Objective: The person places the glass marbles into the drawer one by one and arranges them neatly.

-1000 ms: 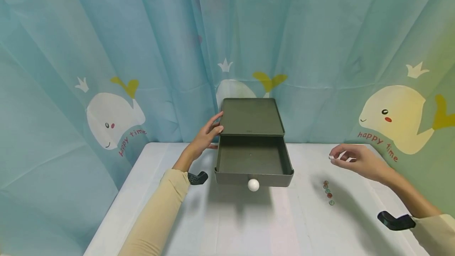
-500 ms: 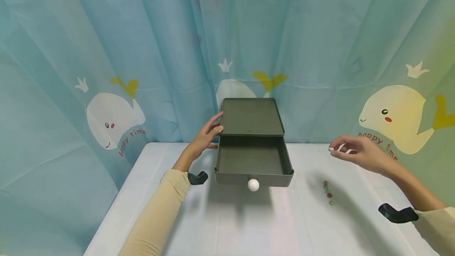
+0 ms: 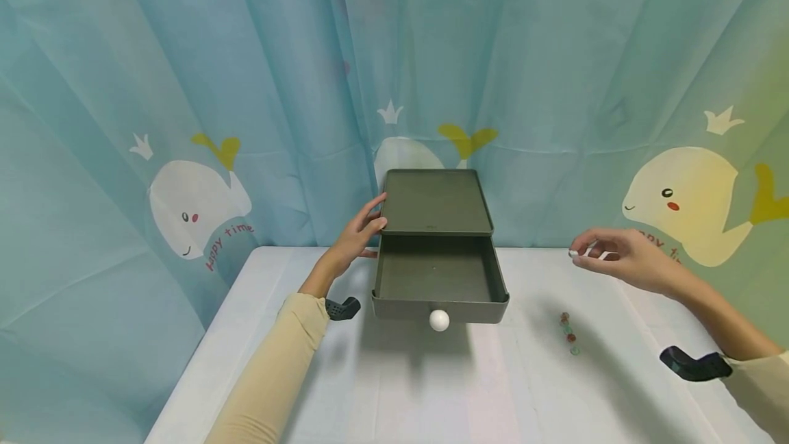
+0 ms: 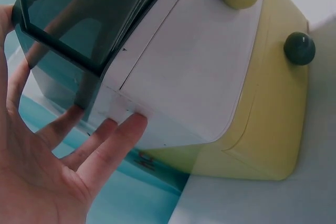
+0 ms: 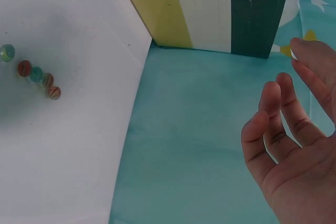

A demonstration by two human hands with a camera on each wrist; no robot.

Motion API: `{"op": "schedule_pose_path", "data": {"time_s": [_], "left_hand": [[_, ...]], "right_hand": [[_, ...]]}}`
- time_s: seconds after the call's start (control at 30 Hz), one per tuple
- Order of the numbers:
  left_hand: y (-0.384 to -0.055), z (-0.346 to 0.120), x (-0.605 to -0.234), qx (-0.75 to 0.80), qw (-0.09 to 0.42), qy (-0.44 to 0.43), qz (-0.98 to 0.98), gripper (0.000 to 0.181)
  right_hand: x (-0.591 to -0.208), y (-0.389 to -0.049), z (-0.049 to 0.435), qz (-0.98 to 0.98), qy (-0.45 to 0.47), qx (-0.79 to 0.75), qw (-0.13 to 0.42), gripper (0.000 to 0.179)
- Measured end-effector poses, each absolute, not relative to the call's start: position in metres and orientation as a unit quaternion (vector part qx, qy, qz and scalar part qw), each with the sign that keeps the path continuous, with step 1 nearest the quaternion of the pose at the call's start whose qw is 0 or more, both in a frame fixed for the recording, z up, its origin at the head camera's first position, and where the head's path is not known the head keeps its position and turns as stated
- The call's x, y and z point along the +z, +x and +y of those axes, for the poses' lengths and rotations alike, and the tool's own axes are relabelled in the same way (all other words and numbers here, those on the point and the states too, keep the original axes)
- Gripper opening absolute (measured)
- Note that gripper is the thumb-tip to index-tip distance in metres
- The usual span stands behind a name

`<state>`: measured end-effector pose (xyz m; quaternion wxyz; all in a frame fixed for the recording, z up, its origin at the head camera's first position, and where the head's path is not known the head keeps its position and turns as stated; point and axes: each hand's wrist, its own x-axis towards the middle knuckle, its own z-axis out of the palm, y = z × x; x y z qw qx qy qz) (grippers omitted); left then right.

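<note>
A small drawer unit stands at the table's back, its dark green top drawer (image 3: 434, 279) pulled out, with a white knob (image 3: 440, 321). That drawer looks bare inside. My left hand (image 3: 350, 242) rests on the unit's left side, fingers spread; in the left wrist view its fingertips touch the white middle tier (image 4: 173, 66). Off to the right, my right hand (image 3: 629, 259) is raised above the table, pinching what looks like a whitish marble (image 3: 574, 253) between thumb and index fingertips, mostly hidden. Several glass marbles (image 3: 567, 329) lie in a short row below it.
A yellow bottom tier (image 4: 268, 87) with a green knob (image 4: 300, 49) sits under the white one. The white table (image 3: 493, 389) ends at a light blue curtain (image 3: 555, 88) printed with whales, close behind the unit.
My right hand has risen and moved slightly away from the row of marbles, still pinching. The left hand, the drawer unit and the marbles on the table have stayed put.
</note>
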<state>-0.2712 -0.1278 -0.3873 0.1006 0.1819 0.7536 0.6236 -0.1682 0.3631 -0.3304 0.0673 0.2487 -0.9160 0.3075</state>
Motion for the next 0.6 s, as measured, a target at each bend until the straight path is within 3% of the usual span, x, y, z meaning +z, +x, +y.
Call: {"op": "schedule_pose_path", "data": {"time_s": [0.6], "left_hand": [[-0.270,-0.128,-0.387,0.624,0.101,0.178,0.755,0.061]], "right_hand": [[-0.311,-0.170,0.353,-0.904,0.275,0.324,0.042,0.019]]}}
